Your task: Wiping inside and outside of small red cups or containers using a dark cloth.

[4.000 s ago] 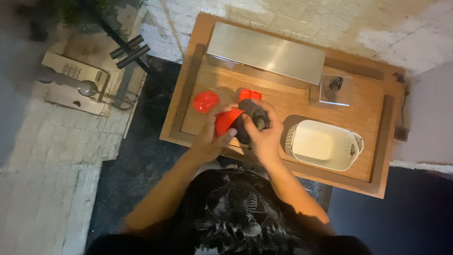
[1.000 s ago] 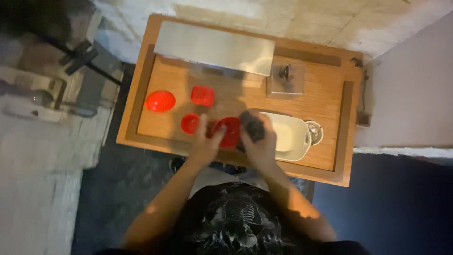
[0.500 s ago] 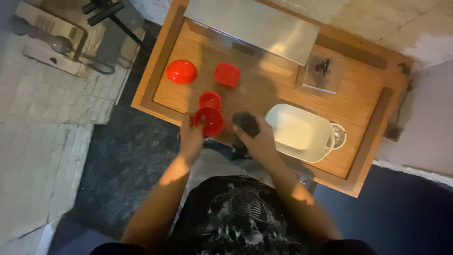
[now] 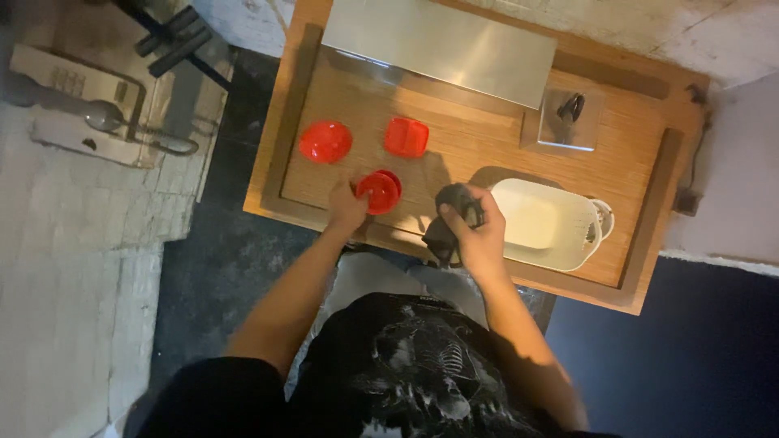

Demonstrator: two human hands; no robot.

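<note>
The red dish [image 4: 379, 191] now rests on the wooden tray [image 4: 487, 154]; left hand [image 4: 347, 207] grips its rim, right hand [image 4: 475, 235] clenches a dark cloth [image 4: 451, 212]. Wipe steadily.

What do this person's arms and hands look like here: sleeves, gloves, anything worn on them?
Both arms are bare from the shoulder area down; no long sleeves, gloves or wrist wear can be made out. The left hand and right hand are uncovered. The person wears a black top with a pale, smudgy graphic print on the front.
</note>
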